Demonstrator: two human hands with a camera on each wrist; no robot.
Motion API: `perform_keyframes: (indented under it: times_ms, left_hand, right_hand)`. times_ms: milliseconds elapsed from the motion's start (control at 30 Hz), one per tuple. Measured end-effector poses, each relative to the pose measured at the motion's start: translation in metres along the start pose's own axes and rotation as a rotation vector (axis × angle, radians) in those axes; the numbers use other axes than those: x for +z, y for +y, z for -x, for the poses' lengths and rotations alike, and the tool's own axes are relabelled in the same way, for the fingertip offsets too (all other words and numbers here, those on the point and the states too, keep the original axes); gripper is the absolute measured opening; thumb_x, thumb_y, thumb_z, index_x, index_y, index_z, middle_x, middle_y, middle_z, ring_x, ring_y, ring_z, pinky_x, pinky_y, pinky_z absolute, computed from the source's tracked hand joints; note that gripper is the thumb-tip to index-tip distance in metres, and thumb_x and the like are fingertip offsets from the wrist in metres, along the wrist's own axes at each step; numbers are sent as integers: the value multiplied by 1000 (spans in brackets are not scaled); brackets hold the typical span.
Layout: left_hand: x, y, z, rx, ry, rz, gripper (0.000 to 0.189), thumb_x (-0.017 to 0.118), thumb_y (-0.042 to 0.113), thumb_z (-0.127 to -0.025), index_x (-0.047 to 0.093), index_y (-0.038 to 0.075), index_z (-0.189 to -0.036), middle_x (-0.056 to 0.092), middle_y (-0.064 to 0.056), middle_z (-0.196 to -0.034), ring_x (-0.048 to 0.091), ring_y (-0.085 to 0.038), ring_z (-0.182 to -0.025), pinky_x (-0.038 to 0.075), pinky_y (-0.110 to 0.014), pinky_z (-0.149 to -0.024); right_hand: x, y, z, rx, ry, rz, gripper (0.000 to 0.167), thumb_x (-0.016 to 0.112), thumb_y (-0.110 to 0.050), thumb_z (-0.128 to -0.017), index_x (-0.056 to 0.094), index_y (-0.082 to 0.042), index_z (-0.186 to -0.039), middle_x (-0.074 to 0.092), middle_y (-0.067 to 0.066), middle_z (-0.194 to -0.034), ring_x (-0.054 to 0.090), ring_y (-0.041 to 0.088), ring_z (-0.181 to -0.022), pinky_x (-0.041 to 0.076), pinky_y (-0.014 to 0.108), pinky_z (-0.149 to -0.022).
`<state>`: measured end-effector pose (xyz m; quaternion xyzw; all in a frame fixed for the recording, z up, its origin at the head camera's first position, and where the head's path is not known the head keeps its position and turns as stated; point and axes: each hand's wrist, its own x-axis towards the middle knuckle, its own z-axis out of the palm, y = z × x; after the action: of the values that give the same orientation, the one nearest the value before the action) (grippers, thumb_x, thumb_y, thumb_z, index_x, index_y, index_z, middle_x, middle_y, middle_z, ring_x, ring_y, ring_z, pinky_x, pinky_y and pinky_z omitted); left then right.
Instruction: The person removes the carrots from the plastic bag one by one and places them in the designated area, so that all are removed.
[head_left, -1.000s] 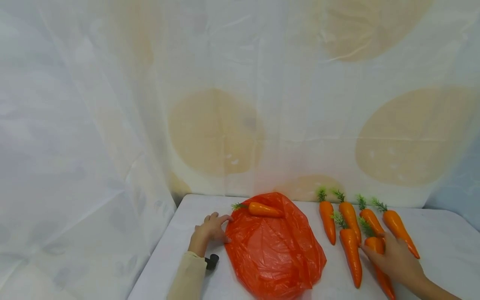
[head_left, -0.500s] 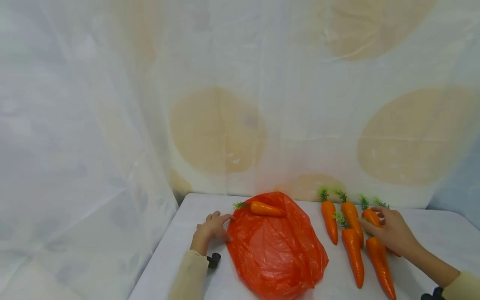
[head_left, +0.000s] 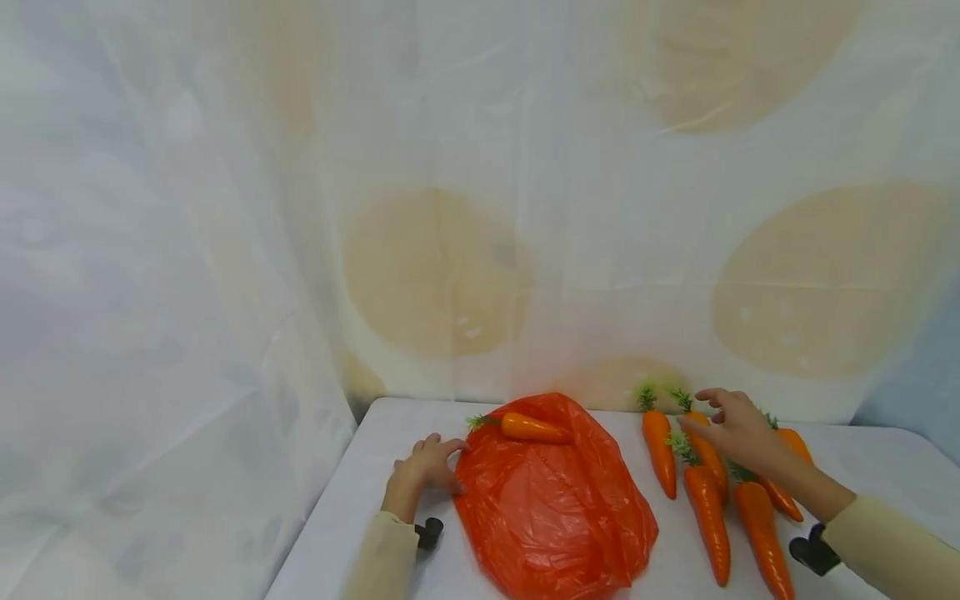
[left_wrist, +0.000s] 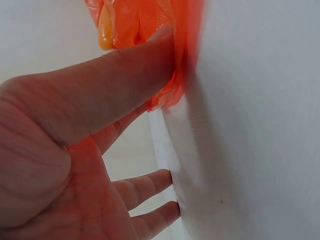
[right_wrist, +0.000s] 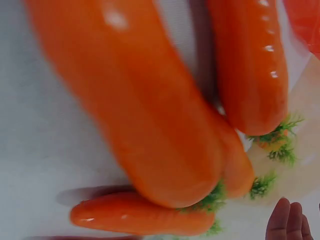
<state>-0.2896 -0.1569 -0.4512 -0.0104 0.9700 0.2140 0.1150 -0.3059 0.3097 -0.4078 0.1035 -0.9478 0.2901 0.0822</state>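
Observation:
My left hand (head_left: 426,468) rests at the left edge of the red plastic bag (head_left: 547,517), thumb and index finger spread apart against the plastic. In the left wrist view the thumb (left_wrist: 110,87) meets the bag's edge and two other fingertips touch the table. A toy carrot (head_left: 534,428) with a green leafy top lies on the far part of the bag. On the right, my right hand (head_left: 738,429) hovers over several toy carrots, fingers loosely bent and holding nothing. A carrot (head_left: 703,467) at its fingertips is partly covered; another carrot (head_left: 795,446) shows behind the wrist.
More carrots lie between the bag and my right arm: one far carrot (head_left: 658,454) and two nearer ones, a carrot (head_left: 707,525) and a carrot (head_left: 763,537). A white table (head_left: 885,467) carries everything, with a patterned curtain (head_left: 600,250) behind its far edge.
My right hand has moved off the nearer right carrot, up and to the left over the far carrots. The left hand and the bag have stayed in place.

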Motion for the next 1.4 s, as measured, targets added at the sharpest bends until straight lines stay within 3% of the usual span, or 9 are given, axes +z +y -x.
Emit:
perform_keyframes:
  times_ms: [233,533,800,1267,1400]
  left_hand:
    - [5,0,-2,-8,-14,-2,56,84,29,-72,63,36,-124,37,-20,-152,33,-45,-136,24,-82,-99]
    - [0,-1,-3,-3,-15,-18,55,83,27,-75,62,35,-125,36,-21,-152,31,-47,-137,22,-84,-99]
    - [3,-1,-2,2,-14,-6,55,83,26,-74,62,36,-124,36,-20,-152,32,-47,-137,23,-84,-97]
    - [-1,-1,-2,-1,-13,-28,56,84,28,-73,62,36,-124,37,-19,-152,33,-46,-137,25,-83,-97]
    - [1,0,-3,10,-4,-30,56,83,28,-74,62,37,-125,37,-19,-152,34,-45,-137,26,-82,-98]
  right_hand:
    - [9,-9,-19,-42,-29,-25,74,65,-50,-92,46,7,-136,48,33,-127,57,40,-103,56,47,-78]
    - [17,-36,-44,-90,-83,-78,69,68,-43,-92,46,5,-138,46,33,-131,57,45,-107,55,53,-86]
    - [37,-47,-57,-192,-90,-79,62,68,-35,-93,49,8,-134,49,34,-130,58,43,-104,55,51,-83]
    - [59,-73,-74,-130,-159,-55,73,66,-50,-91,46,1,-140,45,27,-141,54,43,-120,52,54,-91]
    - [69,-81,-80,-138,-186,-105,70,67,-43,-92,45,3,-140,44,28,-141,51,45,-121,50,55,-93]
